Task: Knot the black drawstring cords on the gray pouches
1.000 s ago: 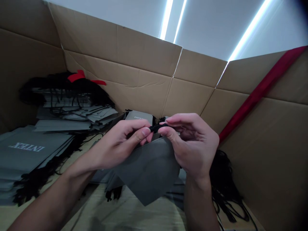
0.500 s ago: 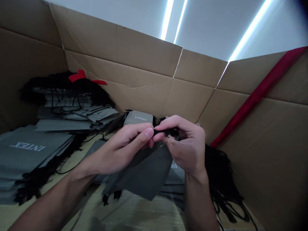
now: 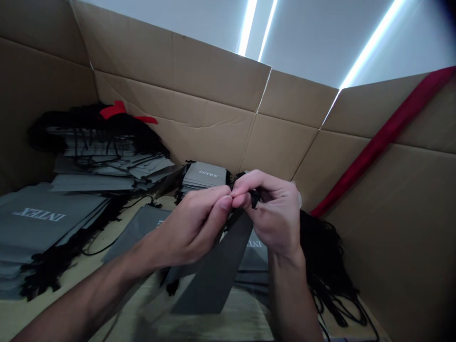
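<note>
In the head view my left hand (image 3: 201, 223) and my right hand (image 3: 272, 209) meet fingertip to fingertip, each closed in a pinch. A bit of black cord (image 3: 254, 198) shows by the right fingers; the cord between the fingertips is mostly hidden. From my hands a flat grey drawstring pouch (image 3: 217, 275) hangs at a slant. Beneath and behind it lies a stack of grey pouches (image 3: 253, 254) with white lettering. Another grey pouch (image 3: 137, 230) lies flat behind my left forearm.
Cardboard walls (image 3: 199, 104) enclose the work surface (image 3: 121, 308). Stacked pouches printed INTEX (image 3: 53, 213) stand at the left, with a corded pile (image 3: 107, 156) behind them. A smaller stack (image 3: 204, 175) is at the back. Black cords (image 3: 324, 261) hang at the right below a red strap (image 3: 384, 137).
My left hand has shifted slightly right, and the fingertips are closer together. The hanging pouch has turned and swung down to the left. Less black cord shows between the fingers.
</note>
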### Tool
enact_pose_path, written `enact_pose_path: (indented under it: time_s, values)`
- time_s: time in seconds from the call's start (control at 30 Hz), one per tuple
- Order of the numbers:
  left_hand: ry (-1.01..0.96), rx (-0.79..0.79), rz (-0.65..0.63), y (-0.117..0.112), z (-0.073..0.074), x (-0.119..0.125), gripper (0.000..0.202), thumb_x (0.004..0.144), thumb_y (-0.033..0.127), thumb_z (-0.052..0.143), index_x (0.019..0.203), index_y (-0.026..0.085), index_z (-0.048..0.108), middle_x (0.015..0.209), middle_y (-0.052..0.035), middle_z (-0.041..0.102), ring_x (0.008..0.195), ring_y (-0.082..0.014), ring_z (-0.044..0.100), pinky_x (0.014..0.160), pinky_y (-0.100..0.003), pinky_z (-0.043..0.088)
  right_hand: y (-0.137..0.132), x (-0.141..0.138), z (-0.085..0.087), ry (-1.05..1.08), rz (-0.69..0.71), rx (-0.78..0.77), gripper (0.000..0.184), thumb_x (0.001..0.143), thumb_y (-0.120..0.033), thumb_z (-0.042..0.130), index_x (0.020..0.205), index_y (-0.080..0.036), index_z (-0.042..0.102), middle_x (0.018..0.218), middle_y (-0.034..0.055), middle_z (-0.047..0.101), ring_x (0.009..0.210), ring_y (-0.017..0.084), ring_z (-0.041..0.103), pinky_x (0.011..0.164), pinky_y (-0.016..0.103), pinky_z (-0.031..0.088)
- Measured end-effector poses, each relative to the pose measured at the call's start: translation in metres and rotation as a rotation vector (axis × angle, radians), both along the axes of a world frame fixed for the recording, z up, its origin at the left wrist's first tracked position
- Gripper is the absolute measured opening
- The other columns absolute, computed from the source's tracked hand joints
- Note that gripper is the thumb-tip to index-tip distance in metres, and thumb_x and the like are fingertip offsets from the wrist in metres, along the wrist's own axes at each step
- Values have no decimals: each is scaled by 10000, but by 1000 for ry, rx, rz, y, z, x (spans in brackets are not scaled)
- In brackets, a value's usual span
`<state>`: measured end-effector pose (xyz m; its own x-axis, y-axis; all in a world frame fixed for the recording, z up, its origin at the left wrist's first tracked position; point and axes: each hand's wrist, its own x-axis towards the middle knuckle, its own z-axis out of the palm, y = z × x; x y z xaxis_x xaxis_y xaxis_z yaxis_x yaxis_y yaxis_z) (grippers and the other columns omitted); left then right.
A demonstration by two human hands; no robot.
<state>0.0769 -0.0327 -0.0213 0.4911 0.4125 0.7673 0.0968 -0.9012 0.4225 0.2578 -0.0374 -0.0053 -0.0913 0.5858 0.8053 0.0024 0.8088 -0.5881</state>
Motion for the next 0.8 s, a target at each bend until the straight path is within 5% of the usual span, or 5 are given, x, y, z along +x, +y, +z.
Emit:
enact_pose_path:
  time_s: [0.3, 0.5, 0.63, 0.8]
  values:
    - [12, 47, 30, -6, 2, -3, 267, 1130, 157, 435, 876, 211, 492, 771, 17, 521, 683, -135, 454, 640, -289, 375, 6, 2, -3, 9, 157, -56, 169, 834, -152, 960, 801, -213, 806, 813, -10, 784, 763, 129, 715, 722, 222, 599]
    - [-4, -13, 64, -2, 0, -6, 307, 1159, 174, 371, 874, 224, 471, 796, -1, 531, 700, -151, 500, 668, -312, 401, -3, 3, 5, -3, 50, -161, 353, 739, -397, 1070, 898, -217, 810, 823, 0, 790, 697, 138, 698, 638, 230, 597]
    - [-3, -35, 86, -2, -2, -3, 259, 1165, 200, 372, 943, 224, 503, 881, -34, 615, 773, -176, 576, 715, -324, 451, -4, -2, 5, 24, 48, -236, 377, 707, -399, 1085, 882, -212, 809, 828, 2, 786, 702, 139, 686, 635, 232, 591]
    - [-26, 36, 145, -2, -2, 2, 288, 1152, 170, 365, 900, 232, 488, 798, -3, 509, 718, -176, 495, 694, -334, 420, 0, -6, -2, 47, 29, -153, 294, 789, -366, 1042, 830, -218, 792, 796, -12, 757, 727, 135, 670, 674, 235, 579]
